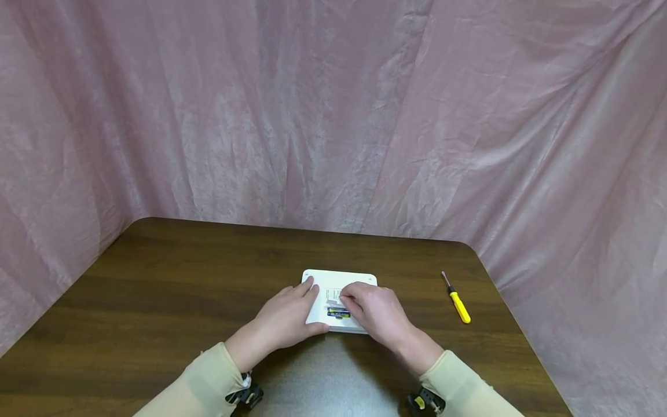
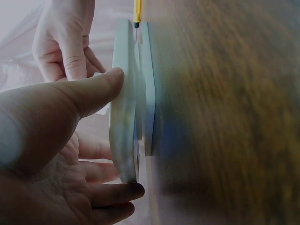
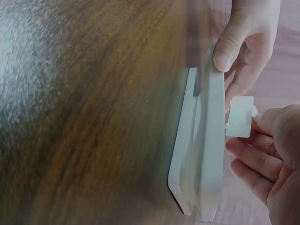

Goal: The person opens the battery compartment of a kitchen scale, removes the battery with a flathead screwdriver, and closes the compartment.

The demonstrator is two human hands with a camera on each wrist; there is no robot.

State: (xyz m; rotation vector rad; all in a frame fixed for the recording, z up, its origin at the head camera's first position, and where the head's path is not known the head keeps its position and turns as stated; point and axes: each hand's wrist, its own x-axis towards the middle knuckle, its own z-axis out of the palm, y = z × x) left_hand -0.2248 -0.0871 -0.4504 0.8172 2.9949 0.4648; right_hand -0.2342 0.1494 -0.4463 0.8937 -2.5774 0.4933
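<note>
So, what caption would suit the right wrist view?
Right hand holds a small cover at a white device steadied by the left hand.

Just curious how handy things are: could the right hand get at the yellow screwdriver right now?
Probably yes: the screwdriver lies to the right of the right hand and nothing on the table stands between them. But that hand holds a small white cover, which it likely must put down first.

A flat white round-cornered device point(image 1: 339, 281) lies with a blue-and-yellow battery point(image 1: 339, 313) exposed. A small white rectangular plate point(image 3: 241, 116) stands edgewise just over the device.
</note>
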